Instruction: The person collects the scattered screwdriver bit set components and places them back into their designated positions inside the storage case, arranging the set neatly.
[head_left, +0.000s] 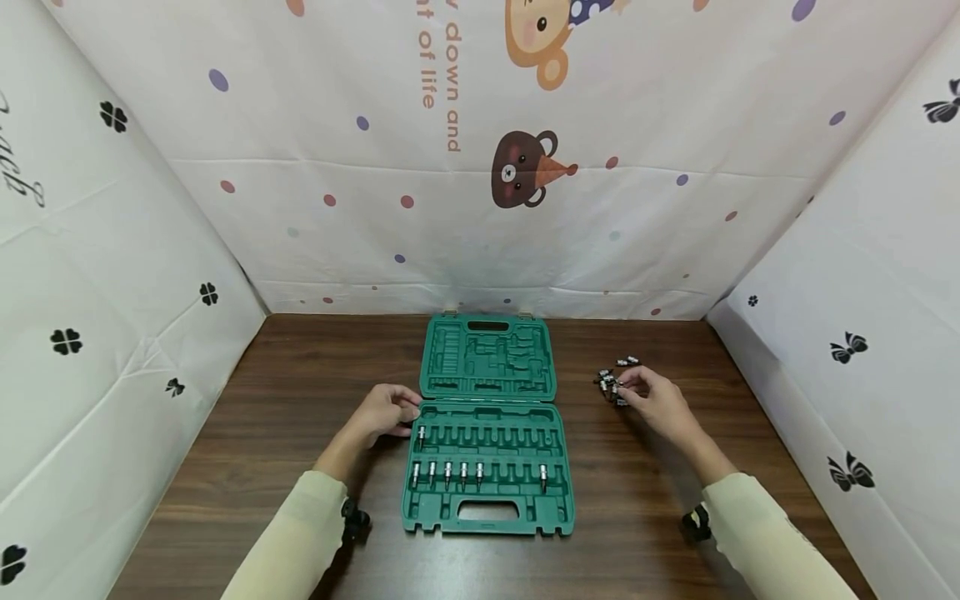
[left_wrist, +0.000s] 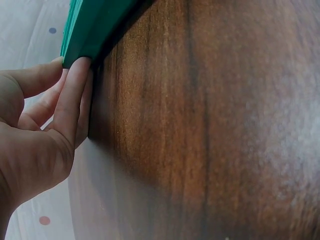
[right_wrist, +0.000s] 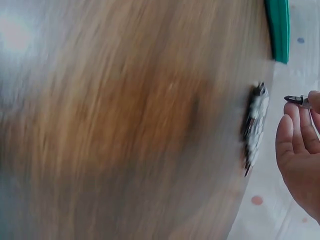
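Observation:
An opened green plastic tool case (head_left: 431, 507) lies flat on the table, lid toward the back wall. One bit socket (head_left: 422, 437) stands at the left of its upper row. Several more bit sockets (head_left: 447, 475) fill the left of the lower row, with a single one (head_left: 543, 478) further right. My left hand (head_left: 381, 412) pinches the case's left edge near the hinge, thumb and forefinger at a corner in the left wrist view. Above a small pile of bit sockets (right_wrist: 255, 125), my right hand (right_wrist: 304, 155) pinches one bit socket (right_wrist: 298, 100), its dark pointed tip sticking out.
The brown wooden table (head_left: 300, 367) ends at a patterned cloth wall (head_left: 337, 242) at the back, with more cloth on both sides. A couple of loose bit sockets (head_left: 627, 361) lie just behind the pile. The right wrist view is blurred.

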